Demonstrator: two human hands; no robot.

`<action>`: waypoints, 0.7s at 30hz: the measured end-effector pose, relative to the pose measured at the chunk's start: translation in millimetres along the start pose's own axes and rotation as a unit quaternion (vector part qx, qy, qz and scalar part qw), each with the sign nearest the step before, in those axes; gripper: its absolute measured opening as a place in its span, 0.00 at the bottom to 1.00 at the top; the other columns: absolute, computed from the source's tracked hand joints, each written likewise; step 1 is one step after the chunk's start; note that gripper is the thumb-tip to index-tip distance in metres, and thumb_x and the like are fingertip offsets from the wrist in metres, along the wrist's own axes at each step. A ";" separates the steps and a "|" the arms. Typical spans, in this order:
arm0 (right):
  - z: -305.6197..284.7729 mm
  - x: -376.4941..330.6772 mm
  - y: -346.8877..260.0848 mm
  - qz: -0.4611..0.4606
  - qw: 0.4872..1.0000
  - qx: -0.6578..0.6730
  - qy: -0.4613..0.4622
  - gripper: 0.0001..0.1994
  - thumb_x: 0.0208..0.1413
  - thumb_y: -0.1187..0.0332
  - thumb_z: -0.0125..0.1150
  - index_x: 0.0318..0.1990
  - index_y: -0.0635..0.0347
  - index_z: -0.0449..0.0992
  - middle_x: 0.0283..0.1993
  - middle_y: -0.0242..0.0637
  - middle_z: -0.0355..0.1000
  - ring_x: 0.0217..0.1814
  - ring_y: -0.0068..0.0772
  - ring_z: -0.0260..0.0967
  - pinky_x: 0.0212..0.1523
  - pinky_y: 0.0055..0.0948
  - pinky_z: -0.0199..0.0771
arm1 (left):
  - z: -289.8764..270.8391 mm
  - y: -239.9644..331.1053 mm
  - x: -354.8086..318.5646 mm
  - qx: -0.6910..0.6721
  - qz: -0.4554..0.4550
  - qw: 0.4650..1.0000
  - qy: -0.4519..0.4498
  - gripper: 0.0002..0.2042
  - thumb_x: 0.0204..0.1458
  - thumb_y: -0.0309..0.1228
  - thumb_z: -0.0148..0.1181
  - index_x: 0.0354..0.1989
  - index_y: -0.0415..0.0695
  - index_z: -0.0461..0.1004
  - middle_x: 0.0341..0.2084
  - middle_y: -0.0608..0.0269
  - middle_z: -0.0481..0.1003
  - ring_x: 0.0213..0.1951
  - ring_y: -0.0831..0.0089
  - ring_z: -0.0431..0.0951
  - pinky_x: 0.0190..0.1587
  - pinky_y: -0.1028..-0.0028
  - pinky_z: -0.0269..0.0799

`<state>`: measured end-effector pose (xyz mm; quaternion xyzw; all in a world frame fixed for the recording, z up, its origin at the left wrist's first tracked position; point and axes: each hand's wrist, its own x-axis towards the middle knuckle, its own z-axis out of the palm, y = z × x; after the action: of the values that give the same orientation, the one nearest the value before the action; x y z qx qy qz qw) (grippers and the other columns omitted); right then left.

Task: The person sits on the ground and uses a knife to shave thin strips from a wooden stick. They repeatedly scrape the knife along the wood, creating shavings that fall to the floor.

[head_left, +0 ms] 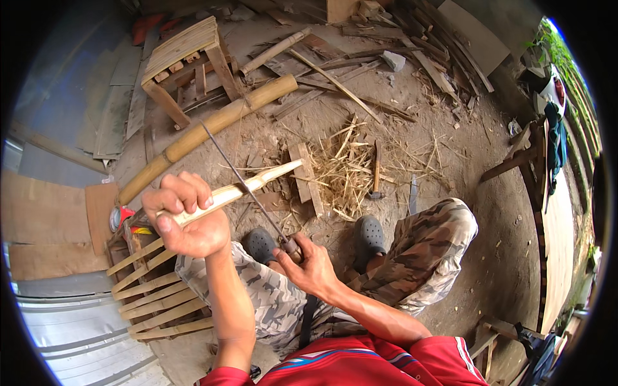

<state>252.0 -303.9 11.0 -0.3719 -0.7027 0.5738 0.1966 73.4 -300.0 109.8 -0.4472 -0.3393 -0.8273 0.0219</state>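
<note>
My left hand (pixel 199 235) is closed around the thick end of a pale, split bamboo strip (pixel 270 174), which points away to the right and narrows to a tip. In my right hand (pixel 314 267) is the dark handle of a long, thin-bladed knife (pixel 219 149). Its blade slants up to the left and crosses the strip just beyond my left fingers. Whether the edge bites into the bamboo, I cannot tell. Below the strip's tip, short wooden boards (pixel 304 180) lie on the ground beside a heap of shavings (pixel 344 183).
A hammer (pixel 376 168) and a flat metal blade (pixel 412 195) lie right of the shavings. Beyond my left hand stretches a thick bamboo pole (pixel 212 132) near a wooden stool (pixel 183 51). Several cut strips (pixel 161 299) rest by my left leg. Scrap boards (pixel 438 67) lie far right.
</note>
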 end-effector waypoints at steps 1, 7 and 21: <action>2.9 -0.7 -3.4 -0.010 1.000 0.008 0.005 0.15 0.54 0.58 0.64 0.33 0.61 0.70 0.21 0.51 0.71 0.25 0.59 0.72 0.28 0.46 0.70 | -4.1 0.9 -4.8 -0.012 0.009 1.000 0.007 0.19 0.58 0.48 0.49 0.25 0.47 0.54 0.16 0.67 0.55 0.16 0.78 0.53 0.18 0.78 0.50; 2.9 15.3 18.9 0.011 0.999 -0.043 -0.023 0.13 0.52 0.63 0.64 0.30 0.63 0.68 0.20 0.51 0.69 0.24 0.58 0.72 0.24 0.43 0.70 | -14.6 13.1 -23.5 -0.035 -0.011 0.999 0.005 0.20 0.58 0.50 0.46 0.23 0.49 0.54 0.13 0.68 0.53 0.14 0.78 0.52 0.18 0.76 0.48; 6.9 12.6 22.8 -0.047 0.997 -0.064 -0.020 0.12 0.52 0.63 0.62 0.35 0.60 0.68 0.21 0.54 0.71 0.28 0.62 0.72 0.26 0.49 0.72 | -10.7 20.8 -33.8 -0.004 -0.021 0.997 0.072 0.18 0.56 0.47 0.43 0.20 0.50 0.52 0.11 0.67 0.53 0.11 0.77 0.49 0.17 0.75 0.46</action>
<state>245.7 -297.6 -14.5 -0.3386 -0.7585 0.5252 0.1850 93.0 -331.3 91.7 -0.3793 -0.3424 -0.8591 0.0273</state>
